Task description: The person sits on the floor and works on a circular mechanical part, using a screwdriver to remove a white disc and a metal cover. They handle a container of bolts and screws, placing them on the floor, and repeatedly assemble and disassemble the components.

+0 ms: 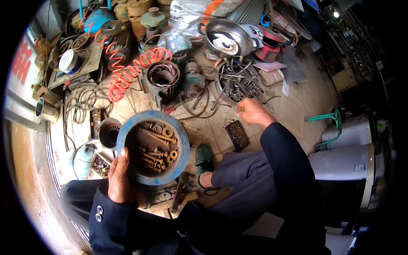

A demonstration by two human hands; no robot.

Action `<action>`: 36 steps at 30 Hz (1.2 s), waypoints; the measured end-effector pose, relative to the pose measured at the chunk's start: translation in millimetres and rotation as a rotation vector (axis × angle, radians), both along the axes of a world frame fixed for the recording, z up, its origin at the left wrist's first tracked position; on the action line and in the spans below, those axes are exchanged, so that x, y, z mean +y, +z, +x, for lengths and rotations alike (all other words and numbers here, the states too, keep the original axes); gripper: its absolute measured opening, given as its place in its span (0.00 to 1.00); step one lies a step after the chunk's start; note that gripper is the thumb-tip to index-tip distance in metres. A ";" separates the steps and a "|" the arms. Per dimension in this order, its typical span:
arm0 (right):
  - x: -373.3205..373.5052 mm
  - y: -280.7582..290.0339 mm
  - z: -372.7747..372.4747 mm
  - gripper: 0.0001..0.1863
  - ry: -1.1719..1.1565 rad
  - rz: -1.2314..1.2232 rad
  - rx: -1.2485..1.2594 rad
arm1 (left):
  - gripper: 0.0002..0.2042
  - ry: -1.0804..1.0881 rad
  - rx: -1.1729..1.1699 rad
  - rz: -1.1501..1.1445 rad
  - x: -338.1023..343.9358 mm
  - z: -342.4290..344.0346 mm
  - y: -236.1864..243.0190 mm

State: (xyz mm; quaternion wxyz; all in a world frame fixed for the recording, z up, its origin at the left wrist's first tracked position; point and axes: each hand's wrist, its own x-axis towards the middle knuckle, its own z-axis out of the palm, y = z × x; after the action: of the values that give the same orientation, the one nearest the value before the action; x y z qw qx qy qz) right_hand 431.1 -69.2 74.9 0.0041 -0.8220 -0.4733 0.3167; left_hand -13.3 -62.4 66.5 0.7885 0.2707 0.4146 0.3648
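Observation:
My left hand (119,178) grips a round blue-rimmed metal container (180,140) at its left side; rusty bolts, washers and nuts (158,155) lie inside it. My right hand (253,111) is closed just below a round pan (219,88) heaped with long bolts, tools and other metal pieces (240,80); what its fingertips hold, if anything, is too small to tell. Below that hand, a small dark tray of small rusty parts (237,135) rests on the tiled floor.
A finned motor housing (159,91), coiled red hose (121,87) and dark cables crowd the floor ahead. A steel pot (221,38) stands at the back. A dark cylinder (109,131) is at left, white appliances (344,165) at right. My shoe (204,159) is beside the blue container.

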 end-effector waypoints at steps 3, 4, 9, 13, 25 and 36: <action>-14.9 -28.1 41.9 0.09 0.002 -0.086 -0.012 | 0.28 -0.038 0.046 -0.026 -8.1 6.9 -3.8; -23.1 -33.6 54.9 0.10 -0.005 -0.101 -0.015 | 0.28 -0.041 0.053 -0.038 -10.1 13.9 -5.9; -32.9 -46.2 70.0 0.22 -0.068 -0.229 -0.013 | 0.25 -0.103 0.109 -0.037 -17.8 25.2 -23.0; -36.1 -58.5 80.2 0.23 -0.095 -0.307 0.044 | 0.29 -0.241 0.206 -0.055 -22.1 32.6 -31.4; -67.5 -91.2 116.0 0.21 0.048 -0.082 -0.273 | 0.27 -0.400 0.168 -0.137 -37.6 76.1 -38.0; -27.3 3.5 -20.7 0.29 0.294 -0.114 0.762 | 0.28 -0.311 -0.030 -0.233 -40.3 82.7 -50.5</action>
State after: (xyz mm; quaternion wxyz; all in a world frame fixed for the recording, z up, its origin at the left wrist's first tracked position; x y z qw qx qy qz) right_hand 410.4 -96.5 78.3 0.0882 -0.5687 -0.5319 0.6212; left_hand 69.4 -102.7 16.0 0.8673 0.2331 0.3955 0.1924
